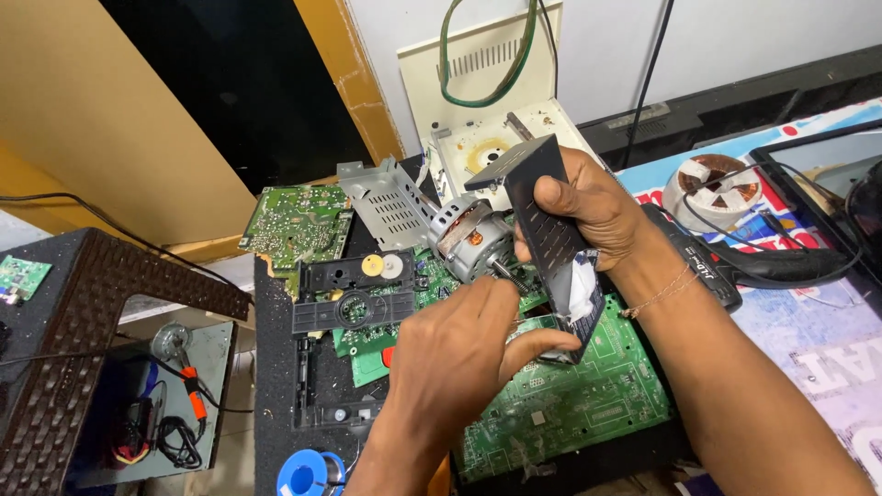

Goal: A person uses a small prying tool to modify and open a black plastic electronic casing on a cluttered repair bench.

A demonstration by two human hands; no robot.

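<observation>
While the right hand [602,207] holds a black box [549,241] up over the counter [276,386], its grip is clamped on the box, thumb on the front and fingers behind. The left hand [459,354] pinches the low end of the box, grip tight on it, near a bit of white stuff [579,285] that sticks out.

To do this well, I think the right hand should keep the box steady and the left should work slowly, so nothing snaps or falls on the green boards [560,404] below. A grey motor [469,237] sits just behind the box, so small moves are best.

The left fingertips are tucked under, so what they touch is hard to see. The back of the box is hidden. I cannot tell what the white stuff is.
</observation>
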